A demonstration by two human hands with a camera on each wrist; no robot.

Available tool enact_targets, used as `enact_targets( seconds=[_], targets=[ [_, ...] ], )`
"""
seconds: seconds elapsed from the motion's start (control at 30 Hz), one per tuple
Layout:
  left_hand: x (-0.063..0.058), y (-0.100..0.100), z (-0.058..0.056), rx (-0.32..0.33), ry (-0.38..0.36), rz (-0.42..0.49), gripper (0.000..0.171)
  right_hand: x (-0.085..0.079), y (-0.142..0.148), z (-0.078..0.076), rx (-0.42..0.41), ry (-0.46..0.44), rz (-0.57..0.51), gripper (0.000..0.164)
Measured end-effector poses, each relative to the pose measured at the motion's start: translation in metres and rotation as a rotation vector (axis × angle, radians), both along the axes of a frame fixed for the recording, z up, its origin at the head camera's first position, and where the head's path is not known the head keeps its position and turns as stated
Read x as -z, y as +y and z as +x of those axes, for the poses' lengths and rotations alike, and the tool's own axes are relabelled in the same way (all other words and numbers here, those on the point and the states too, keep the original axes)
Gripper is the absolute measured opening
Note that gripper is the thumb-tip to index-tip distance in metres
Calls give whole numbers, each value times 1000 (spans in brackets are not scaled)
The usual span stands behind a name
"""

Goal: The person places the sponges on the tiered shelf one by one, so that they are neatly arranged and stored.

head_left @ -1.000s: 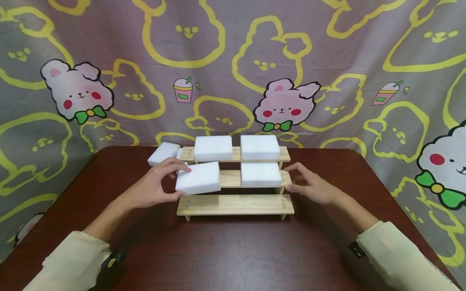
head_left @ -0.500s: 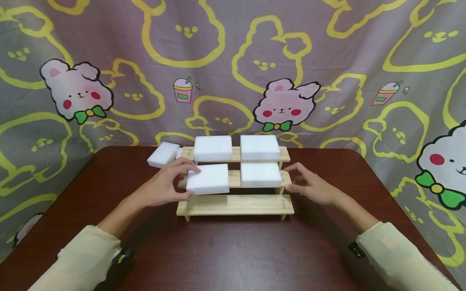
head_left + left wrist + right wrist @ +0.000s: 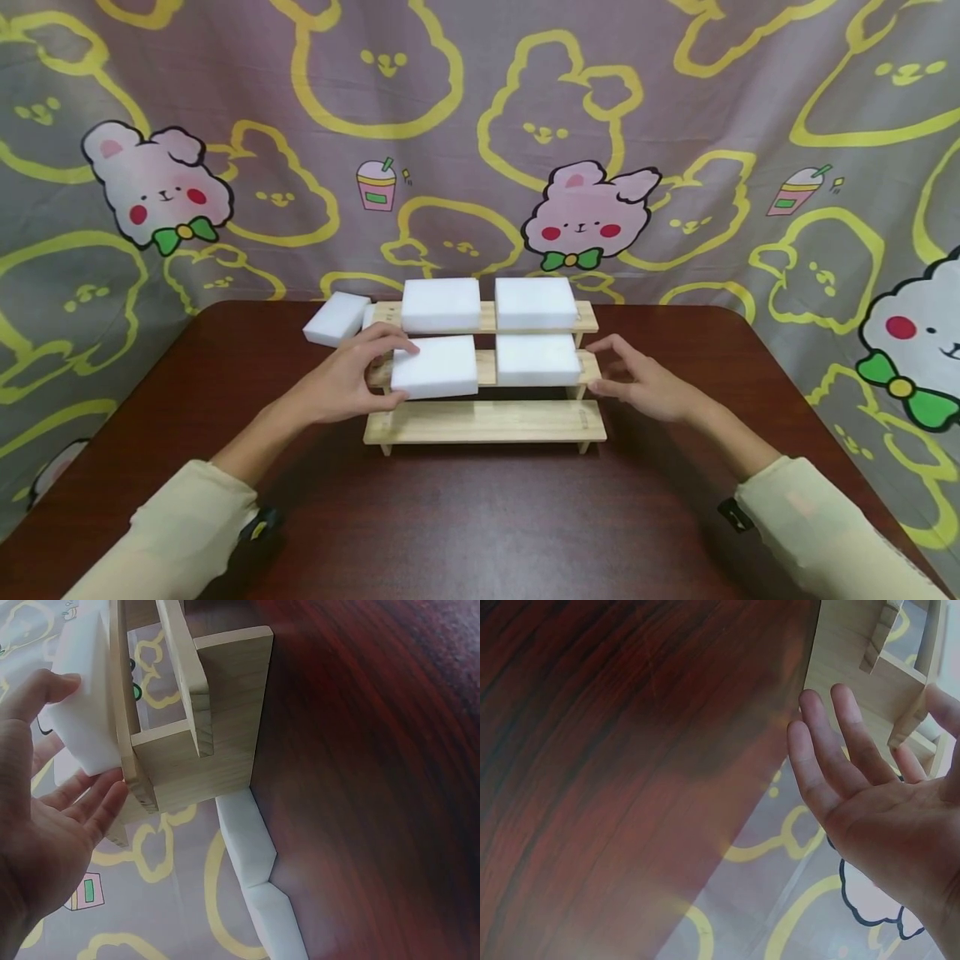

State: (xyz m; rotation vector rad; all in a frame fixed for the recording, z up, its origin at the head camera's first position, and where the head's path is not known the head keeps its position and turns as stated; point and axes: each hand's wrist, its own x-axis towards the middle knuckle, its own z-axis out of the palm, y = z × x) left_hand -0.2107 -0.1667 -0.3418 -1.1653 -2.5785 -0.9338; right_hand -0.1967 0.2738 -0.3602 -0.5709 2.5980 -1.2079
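A three-tier wooden stand (image 3: 480, 423) occupies the middle of the table. In the head view my left hand (image 3: 348, 379) grips a white foam block (image 3: 435, 367) by its left side, thumb in front. That block sits at the left of the middle tier, slightly askew, its front edge overhanging the board. The left wrist view shows the same block (image 3: 84, 697) against the board, fingers beneath its end. My right hand (image 3: 648, 385) is at the middle tier's right end, thumb and forefinger about the board's end. Its other fingers (image 3: 821, 742) are extended.
Another white block (image 3: 537, 360) lies on the middle tier's right half. Two more, a left block (image 3: 441, 304) and a right block (image 3: 535, 302), lie on the top tier. Left of the stand, loose blocks (image 3: 337, 318) lie on the table (image 3: 480, 533). A patterned curtain (image 3: 450, 167) hangs behind.
My left hand has moved the foam block rightward along the middle tier and turned it straighter. The right hand has stayed in place.
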Motion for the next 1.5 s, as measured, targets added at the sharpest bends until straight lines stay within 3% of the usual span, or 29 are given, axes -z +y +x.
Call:
enact_targets(
  seconds=[0.63, 1.2, 1.5],
  targets=[
    [0, 1, 0, 39, 2, 26, 48, 0, 0, 1, 0, -2, -1, 52],
    [3, 0, 0, 22, -48, 67, 47, 1, 0, 0, -4, -3, -18, 52],
    [5, 0, 3, -20, 3, 16, 46, 1, 0, 0, -2, -9, -16, 52]
  ],
)
